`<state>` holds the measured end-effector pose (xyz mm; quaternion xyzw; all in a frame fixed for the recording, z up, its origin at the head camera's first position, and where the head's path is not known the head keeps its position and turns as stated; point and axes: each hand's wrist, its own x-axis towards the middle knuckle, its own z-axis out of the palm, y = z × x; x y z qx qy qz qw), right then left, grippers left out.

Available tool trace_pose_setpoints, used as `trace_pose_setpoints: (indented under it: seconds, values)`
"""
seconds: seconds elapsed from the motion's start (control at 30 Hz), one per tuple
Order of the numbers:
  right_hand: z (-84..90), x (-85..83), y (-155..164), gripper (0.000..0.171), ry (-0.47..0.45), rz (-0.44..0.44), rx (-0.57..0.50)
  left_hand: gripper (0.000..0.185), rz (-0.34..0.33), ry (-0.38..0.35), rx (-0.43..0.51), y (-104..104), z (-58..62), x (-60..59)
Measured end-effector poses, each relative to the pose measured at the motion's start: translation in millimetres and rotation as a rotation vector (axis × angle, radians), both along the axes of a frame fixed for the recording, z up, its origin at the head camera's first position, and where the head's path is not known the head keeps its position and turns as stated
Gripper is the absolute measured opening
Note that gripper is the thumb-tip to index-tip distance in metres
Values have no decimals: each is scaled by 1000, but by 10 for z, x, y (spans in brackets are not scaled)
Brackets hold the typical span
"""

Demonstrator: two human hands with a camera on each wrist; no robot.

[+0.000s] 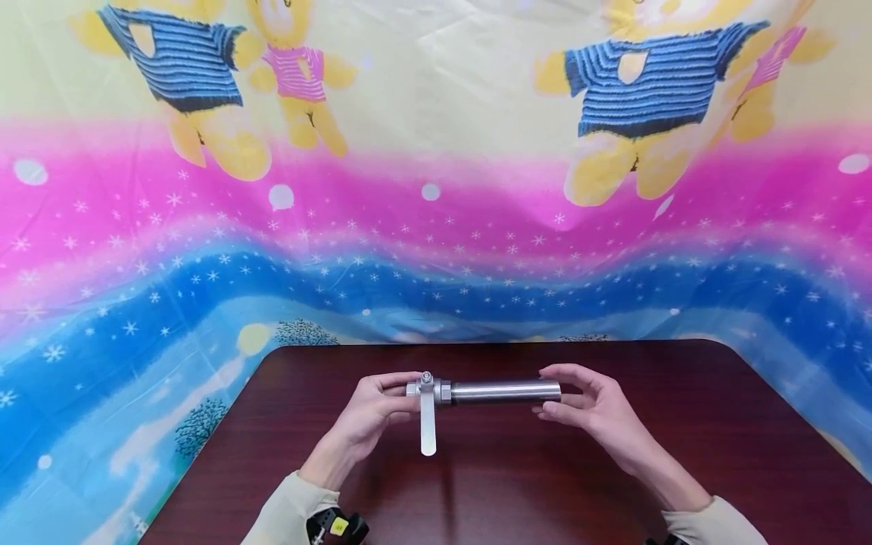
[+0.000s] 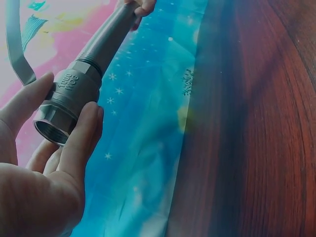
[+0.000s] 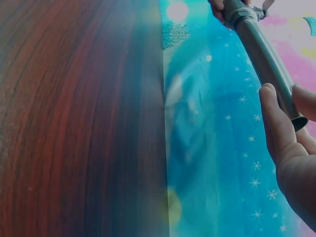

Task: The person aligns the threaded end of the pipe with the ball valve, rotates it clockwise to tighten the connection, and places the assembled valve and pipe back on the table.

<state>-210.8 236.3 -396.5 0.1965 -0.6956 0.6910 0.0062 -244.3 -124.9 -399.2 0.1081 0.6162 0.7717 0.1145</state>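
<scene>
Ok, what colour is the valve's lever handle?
Pale silver-grey, with no pattern that I can see; the lever handle shows best in the head view.

A dark reddish-brown counter with streaked wood grain and a soft sheen spreads beneath the left fingers and the right fingers. Its far edge runs beyond both, ending in rounded corners. A thin shadow falls on it, nearer the person than the fingers.
</scene>
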Motion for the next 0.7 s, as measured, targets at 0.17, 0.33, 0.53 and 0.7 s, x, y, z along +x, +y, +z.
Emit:
trace_pose_setpoints:
  seconds: [0.17, 0.33, 0.53, 0.7]
  values:
    - [3, -10, 7, 45, 7, -4, 8, 54, -15, 0, 5, -18, -3, 5]
    - [24, -11, 10, 45, -10, -6, 2, 53, -7, 2, 11, -12, 10, 0]
    - [29, -6, 12, 46, 18, 9, 33, 53, -1, 1, 17, -19, 11, 7]
    - [23, -22, 0, 44, 3, 4, 26, 54, -1, 0, 23, -24, 6, 11]
